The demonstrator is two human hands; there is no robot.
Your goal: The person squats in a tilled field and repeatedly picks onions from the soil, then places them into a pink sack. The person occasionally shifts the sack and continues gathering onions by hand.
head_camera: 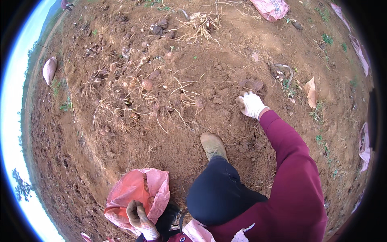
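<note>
My right hand, in a white glove with soil-stained fingertips, reaches down to the loose brown soil, next to a reddish clod. Its fingertips are turned to the ground, and whether they grip anything is hidden. My left hand, in a similar dirty glove, is at the near rim of an open pink woven sack, fingers curled; what they hold cannot be made out. Round reddish-brown tubers or bulbs with pale stringy roots lie on the soil ahead and to the left.
My boot stands on the soil between the hands. A clump of pale roots lies farther ahead. Another pink sack is at the top, and a filled one stands at the left. A dry brown leaf lies at the right.
</note>
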